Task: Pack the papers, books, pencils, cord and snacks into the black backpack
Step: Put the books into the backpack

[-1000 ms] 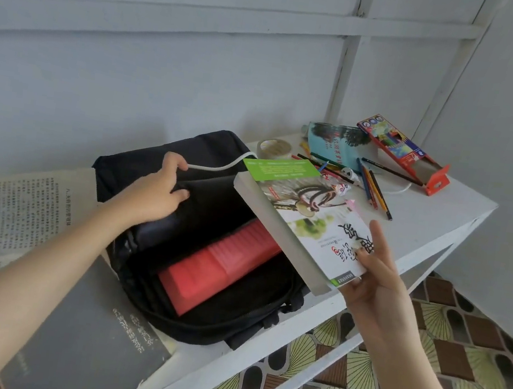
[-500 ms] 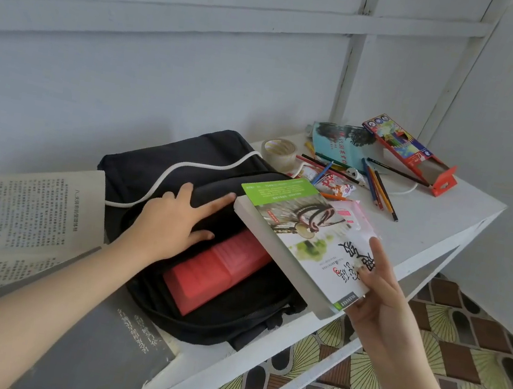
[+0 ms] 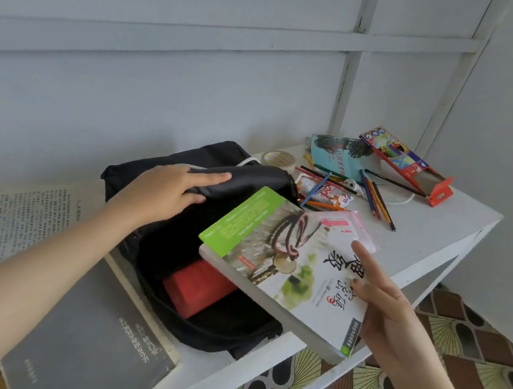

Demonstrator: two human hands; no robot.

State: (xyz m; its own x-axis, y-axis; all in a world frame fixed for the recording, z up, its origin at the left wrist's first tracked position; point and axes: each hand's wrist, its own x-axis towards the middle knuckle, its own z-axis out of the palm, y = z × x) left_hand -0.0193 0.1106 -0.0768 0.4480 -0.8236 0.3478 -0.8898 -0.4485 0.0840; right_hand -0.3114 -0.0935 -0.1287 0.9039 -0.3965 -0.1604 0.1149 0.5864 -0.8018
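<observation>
A pale blue-grey wall (image 3: 163, 98) crossed by white rails (image 3: 237, 40) backs a white table (image 3: 441, 227); below, floor tiles (image 3: 473, 356) show brown and green fan patterns, perhaps daylit.

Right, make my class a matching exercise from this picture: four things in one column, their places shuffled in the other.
Things: 1 red book; 2 green-cornered book; 3 grey book; 4 pencil box.
Places: A held in the right hand; B far end of the table; C inside the black backpack; D near end of the table.
Pairs: 1-C; 2-A; 3-D; 4-B.
</observation>
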